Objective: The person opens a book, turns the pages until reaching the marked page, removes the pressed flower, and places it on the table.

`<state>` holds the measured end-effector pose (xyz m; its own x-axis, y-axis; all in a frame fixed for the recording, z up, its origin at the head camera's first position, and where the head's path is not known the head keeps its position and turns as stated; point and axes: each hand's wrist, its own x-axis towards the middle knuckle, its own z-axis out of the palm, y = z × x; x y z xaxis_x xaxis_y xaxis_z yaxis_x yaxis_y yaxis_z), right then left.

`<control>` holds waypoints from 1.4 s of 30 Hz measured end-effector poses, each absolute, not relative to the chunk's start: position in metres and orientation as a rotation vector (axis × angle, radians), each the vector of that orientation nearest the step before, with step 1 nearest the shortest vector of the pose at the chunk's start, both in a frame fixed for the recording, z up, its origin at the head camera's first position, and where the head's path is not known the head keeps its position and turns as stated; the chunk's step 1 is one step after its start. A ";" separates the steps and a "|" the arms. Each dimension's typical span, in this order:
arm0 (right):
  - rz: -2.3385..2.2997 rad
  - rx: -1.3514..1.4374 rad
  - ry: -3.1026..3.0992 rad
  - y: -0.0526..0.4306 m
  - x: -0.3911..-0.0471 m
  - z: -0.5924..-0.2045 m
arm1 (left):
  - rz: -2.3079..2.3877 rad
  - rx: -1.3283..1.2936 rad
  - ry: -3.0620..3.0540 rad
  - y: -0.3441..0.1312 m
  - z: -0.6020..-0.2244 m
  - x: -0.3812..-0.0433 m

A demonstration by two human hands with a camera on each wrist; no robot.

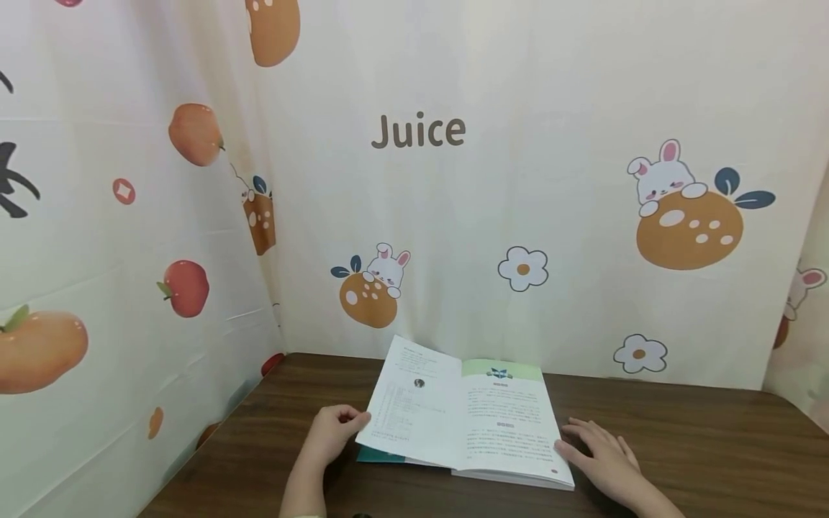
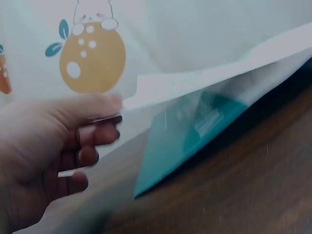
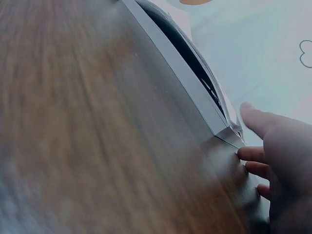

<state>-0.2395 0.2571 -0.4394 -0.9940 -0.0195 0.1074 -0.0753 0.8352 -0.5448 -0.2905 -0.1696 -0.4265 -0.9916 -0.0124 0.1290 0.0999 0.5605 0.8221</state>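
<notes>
Running lengthwise toward the curtain (image 1: 453, 208) are book pages (image 1: 508, 432).

A book (image 3: 180, 73) slants from the top middle to right of centre, a dark gap between its pages. The right hand (image 3: 290, 161) is at lower right, its fingers (image 3: 253, 154) just beside the book's corner. Brown wood-grained counter (image 3: 92, 126) fills the left; pale curtain (image 3: 253, 58) with a flower outline (image 3: 306, 53) hangs upper right.

Open book (image 1: 506, 432) on brown table (image 1: 693, 432), left page (image 1: 414, 414) raised.
</notes>
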 end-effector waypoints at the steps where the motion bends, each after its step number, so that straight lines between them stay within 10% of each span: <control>1: 0.868 0.078 -2.916 0.257 -0.240 -0.440 | -1.377 -0.089 -2.703 -0.171 -0.428 -0.290; 14: 0.871 0.063 -2.935 0.260 -0.242 -0.439 | -0.769 -0.112 -2.792 -0.131 -0.433 -0.291; 25: 0.893 0.074 -2.918 0.258 -0.241 -0.440 | -0.766 -0.795 -2.758 -0.007 -0.433 -0.261; 42: 1.016 0.307 -2.925 0.271 -0.236 -0.439 | -0.647 -0.920 -2.920 0.000 -0.437 -0.259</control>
<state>-0.2359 0.2706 -0.4392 -0.9801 -0.1760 0.0921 -0.1951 0.7672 -0.6110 -0.2592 0.0002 -0.4374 -0.8272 0.5459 0.1329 0.5510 0.7419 0.3821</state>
